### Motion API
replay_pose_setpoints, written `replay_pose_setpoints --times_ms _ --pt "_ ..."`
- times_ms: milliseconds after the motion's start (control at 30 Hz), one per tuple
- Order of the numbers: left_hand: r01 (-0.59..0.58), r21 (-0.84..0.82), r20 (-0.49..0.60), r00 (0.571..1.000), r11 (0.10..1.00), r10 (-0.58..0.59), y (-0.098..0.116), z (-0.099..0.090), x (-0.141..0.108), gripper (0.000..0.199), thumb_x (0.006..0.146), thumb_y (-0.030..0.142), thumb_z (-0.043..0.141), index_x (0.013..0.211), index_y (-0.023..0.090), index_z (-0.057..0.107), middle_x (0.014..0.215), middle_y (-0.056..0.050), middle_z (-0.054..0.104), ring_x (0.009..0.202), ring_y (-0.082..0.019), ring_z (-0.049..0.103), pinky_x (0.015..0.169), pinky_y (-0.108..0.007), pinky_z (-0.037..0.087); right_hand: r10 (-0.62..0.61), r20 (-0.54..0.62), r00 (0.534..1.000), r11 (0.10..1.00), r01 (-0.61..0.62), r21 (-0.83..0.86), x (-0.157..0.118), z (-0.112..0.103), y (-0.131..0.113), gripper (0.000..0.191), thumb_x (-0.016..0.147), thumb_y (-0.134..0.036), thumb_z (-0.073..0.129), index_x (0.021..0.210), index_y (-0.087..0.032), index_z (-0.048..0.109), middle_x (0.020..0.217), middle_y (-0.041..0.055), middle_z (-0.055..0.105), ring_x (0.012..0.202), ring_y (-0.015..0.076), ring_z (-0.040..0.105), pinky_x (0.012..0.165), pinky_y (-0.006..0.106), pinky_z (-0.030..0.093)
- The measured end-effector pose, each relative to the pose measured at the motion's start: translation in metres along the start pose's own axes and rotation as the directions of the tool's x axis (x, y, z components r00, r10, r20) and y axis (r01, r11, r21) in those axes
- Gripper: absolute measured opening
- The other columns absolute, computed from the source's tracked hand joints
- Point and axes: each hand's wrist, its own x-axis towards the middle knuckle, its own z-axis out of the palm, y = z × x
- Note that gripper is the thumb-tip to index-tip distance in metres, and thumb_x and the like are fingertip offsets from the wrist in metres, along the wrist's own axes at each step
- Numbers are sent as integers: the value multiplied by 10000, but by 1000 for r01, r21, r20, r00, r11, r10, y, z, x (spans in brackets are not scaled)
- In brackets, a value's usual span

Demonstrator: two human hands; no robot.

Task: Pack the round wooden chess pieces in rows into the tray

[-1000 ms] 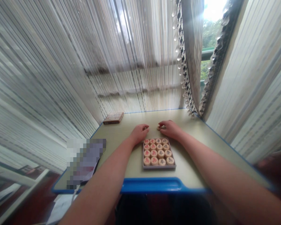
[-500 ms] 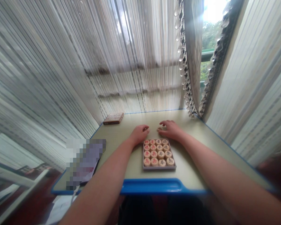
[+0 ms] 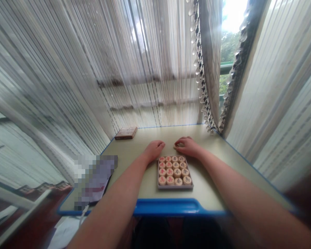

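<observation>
My right hand rests on the desk beyond the box, its fingers closed on a pale round xiangqi piece that shows at the fingertips. Across a small gap, my left hand lies with thumb and fingers curled together. What it holds, if anything, is hidden. Between my forearms sits a shallow open box with rows of wooden xiangqi pieces. Red characters mark the pieces on its left side, dark ones those on its right.
The pale desk has a blue front edge with a moulded blue tray. A flat brown patterned box lies at the far left corner. Left of my forearm is a pixelated flat object with a cable. String curtains hang behind.
My right fingers have come down and closed around the piece near their tips. My left fingers have drawn closer together. The box stays put, while the view has shifted slightly.
</observation>
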Motion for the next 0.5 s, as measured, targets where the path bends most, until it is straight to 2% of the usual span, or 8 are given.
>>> replay_pose_setpoints --times_ms 67,233,367,500 --pt "-8 0 -2 1000 1000 8 0 0 -1 400 864 388 323 915 157 645 929 -63 666 865 -163 582 802 -262 434 1 -6 1000 1000 -1 1 -1 -2 -1 250 710 -361 577 871 -211 696 955 62 646 966 226 516 899 328 355" --pt "-32 7 6 999 999 32 -2 1 -1 427 867 400 308 887 139 645 897 -77 664 821 -166 581 774 -271 435 31 -10 999 999 -31 30 -5 -5 -2 346 692 -366 599 984 -196 673 1004 74 640 992 231 512 904 328 365" --pt "-16 12 0 1000 1000 16 -5 2 0 408 860 394 321 910 150 645 913 -68 664 837 -168 580 792 -276 435 -1 -7 1000 998 2 59 -4 -6 -1 241 710 -380 595 856 -218 698 908 46 659 917 201 550 886 313 380" --pt "16 19 6 1000 1000 -17 -3 2 0 378 849 372 355 952 151 643 959 -72 663 889 -178 585 824 -280 437 33 -13 999 999 -33 34 -4 -4 1 271 691 -415 605 833 -201 694 883 58 655 912 218 545 840 313 407"
